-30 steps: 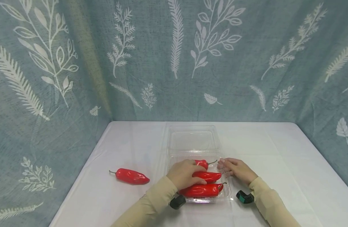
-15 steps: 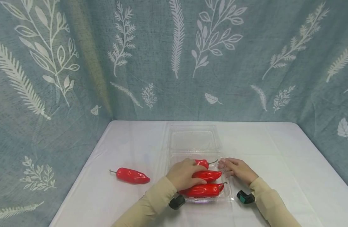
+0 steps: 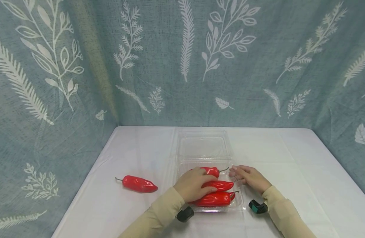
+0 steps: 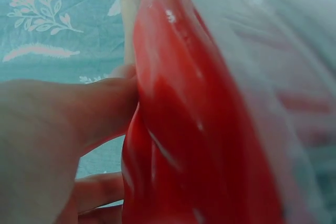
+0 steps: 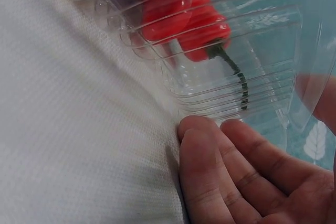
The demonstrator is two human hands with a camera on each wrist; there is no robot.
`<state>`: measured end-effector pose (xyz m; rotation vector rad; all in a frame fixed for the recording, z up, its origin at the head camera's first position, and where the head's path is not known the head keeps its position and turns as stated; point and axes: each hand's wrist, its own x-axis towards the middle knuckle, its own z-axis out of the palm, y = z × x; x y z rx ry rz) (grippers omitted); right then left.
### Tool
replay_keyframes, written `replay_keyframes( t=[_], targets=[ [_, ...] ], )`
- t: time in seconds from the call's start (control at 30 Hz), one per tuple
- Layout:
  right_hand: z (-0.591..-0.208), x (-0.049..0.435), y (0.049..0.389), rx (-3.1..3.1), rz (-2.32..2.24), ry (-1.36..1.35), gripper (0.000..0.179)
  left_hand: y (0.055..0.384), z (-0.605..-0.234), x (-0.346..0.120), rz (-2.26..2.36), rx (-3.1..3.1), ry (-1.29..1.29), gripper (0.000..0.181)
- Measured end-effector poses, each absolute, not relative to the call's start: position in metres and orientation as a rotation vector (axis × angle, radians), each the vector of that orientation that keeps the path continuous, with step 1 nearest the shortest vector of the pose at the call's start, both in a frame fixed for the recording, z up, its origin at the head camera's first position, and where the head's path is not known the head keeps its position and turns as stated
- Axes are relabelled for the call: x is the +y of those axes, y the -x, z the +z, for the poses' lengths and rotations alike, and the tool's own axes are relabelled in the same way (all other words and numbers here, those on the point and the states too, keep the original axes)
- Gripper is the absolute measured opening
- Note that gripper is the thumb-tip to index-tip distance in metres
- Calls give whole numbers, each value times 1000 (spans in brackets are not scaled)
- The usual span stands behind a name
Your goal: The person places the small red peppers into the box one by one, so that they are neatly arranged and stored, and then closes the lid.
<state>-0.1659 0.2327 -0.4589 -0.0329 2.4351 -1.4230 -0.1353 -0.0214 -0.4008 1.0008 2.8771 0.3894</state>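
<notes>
One blue-green cloth curtain with white leaf prints (image 3: 170, 115) stands behind the container and also at both sides of it. One white cloth-covered table (image 3: 289, 155) lies beneath the container. The container itself, one clear rectangular plastic box (image 3: 204, 158), has one lid of the same clear plastic (image 3: 203, 143), which lies opened at its far side. Two beige sleeves (image 3: 161, 211) come in from the near side of the container. There are two hands: the left hand (image 3: 192, 184) is over the container, with its thumb and fingers clamped on the middle pepper, and the right hand (image 3: 253, 178) is at the right wall of the container, its thumb and loosely bent fingers apart from each other, touching the plastic. I count four long glossy red peppers: one outside pepper (image 3: 139, 184), to the left of the container, and three inside it, namely the front pepper (image 3: 215, 199), the middle pepper (image 3: 221, 186) and the back pepper (image 3: 211, 171). One more red piece shows beside the front one's stem; I cannot tell if it is another pepper. Two small black devices (image 3: 185, 214) are at the wrists, near the container. Three thin green stems (image 3: 119, 179) can be seen, two of them inside the container.
</notes>
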Motion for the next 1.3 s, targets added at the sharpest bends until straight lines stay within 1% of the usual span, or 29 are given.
replay_keyframes(
  t=[0.33,0.6,0.87,1.13,1.3],
  targets=[
    [-459,232,166,2439,-1413,22,54,136,-401,-23,415,2890,-985,37],
    [-461,231,165,2436,-1416,35,53,132,-398,-31,513,2887,-929,43],
    [-460,233,166,2434,-1426,79,51,131,-393,-49,620,2902,-880,38],
    [-460,232,165,2433,-1414,70,53,122,-394,-72,788,2943,-971,32],
    [-461,232,165,2431,-1412,62,53,123,-395,-99,848,3061,-1045,31]
  ],
)
